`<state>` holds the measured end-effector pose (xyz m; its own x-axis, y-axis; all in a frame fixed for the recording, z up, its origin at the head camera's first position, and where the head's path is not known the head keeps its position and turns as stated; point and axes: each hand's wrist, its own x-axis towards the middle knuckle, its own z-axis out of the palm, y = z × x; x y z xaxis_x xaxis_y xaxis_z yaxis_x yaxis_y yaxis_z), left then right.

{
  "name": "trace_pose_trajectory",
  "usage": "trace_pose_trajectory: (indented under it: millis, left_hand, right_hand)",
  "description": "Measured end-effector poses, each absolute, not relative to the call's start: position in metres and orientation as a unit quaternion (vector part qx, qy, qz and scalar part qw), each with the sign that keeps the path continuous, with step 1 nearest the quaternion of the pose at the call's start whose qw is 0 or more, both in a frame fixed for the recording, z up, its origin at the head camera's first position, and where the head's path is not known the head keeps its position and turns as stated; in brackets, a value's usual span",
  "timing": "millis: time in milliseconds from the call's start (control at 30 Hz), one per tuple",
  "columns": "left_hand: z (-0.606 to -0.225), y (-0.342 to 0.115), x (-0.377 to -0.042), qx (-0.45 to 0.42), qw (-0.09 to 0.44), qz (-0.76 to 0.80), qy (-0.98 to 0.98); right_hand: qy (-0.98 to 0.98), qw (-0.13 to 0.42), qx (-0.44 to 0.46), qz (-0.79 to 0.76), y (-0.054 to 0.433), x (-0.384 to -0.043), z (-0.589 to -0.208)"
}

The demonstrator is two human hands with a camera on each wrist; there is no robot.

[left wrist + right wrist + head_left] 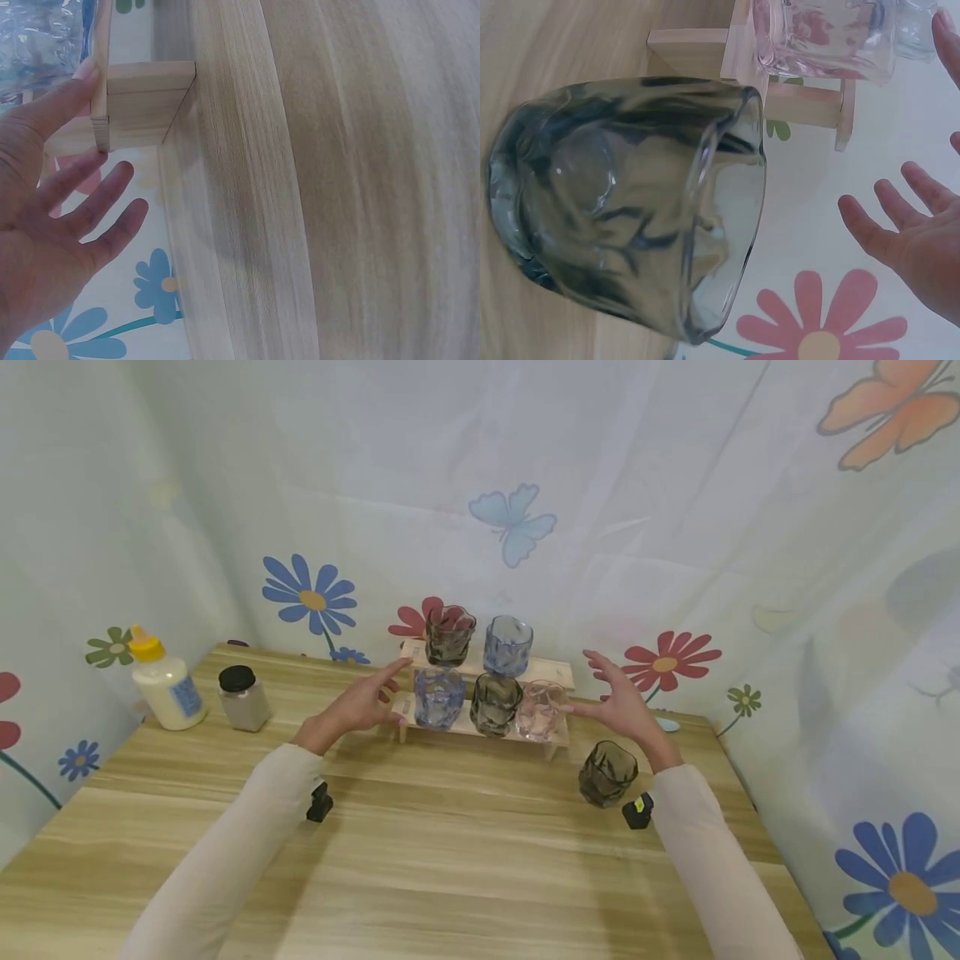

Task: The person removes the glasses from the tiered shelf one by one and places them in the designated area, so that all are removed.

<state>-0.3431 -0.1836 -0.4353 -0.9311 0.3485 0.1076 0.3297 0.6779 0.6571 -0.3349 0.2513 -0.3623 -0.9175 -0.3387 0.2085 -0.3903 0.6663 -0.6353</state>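
A two-tier wooden stand point(525, 675) bears several wavy glass tumblers. On its upper tier are a dark grey glass point(448, 647) and a pale blue glass point(508, 647). The lower tier carries a blue glass point(438, 700), a dark grey glass point(495, 706) and a pink glass point(542, 710). My left hand point(360, 702) is at the stand's left end, thumb and fingertips at the end of the lower board point(101, 112). Spread fingers show on my right hand point(624, 703), its thumb close by the pink glass. Another dark grey glass point(630, 202) stands upright on the table below that hand.
At the left of the table point(420, 860) stand a white bottle with a yellow cap point(168, 693) and a small jar with a black lid point(243, 700). A flowered curtain point(637, 527) hangs behind. A small pale blue object point(667, 725) lies beyond the right wrist.
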Motion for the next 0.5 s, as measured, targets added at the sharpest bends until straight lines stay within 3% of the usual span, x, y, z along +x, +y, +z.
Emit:
trace_pose_trajectory:
  millis: [500]
  left_hand:
    - [-0.434,-0.185,-0.342,0.194,0.009,0.354,0.915]
  right_hand:
    - [-0.91,0.02,0.221,0.349,0.222,-0.355,-0.354]
